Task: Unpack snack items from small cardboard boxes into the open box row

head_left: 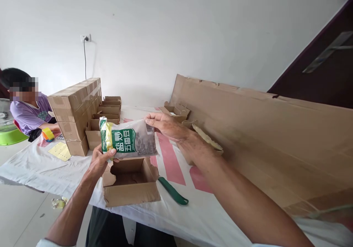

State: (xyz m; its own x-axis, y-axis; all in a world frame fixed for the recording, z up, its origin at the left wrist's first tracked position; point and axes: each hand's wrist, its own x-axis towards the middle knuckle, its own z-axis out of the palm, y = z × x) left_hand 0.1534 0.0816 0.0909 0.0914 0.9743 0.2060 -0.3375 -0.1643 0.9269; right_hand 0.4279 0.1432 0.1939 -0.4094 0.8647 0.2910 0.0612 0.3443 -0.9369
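A plastic food packet (127, 137) with a green and white label spans between both hands. My left hand (102, 158) pinches its lower left end, thumb on the front. At the upper right corner, my right hand (162, 123) grips it between thumb and fingers. Below the packet, a small open cardboard box (131, 194) stands at the table's near edge; its visible inside shows bare cardboard. Beside that box lies a green-handled tool (173, 191), its far end hidden behind the box.
Taped cardboard boxes (71, 118) are stacked at left, with several open boxes (107, 109) behind. A tall cardboard sheet (248, 136) borders the right side, near another open box (176, 111). A person (33, 110) sits at far left by a tape roll (48, 134).
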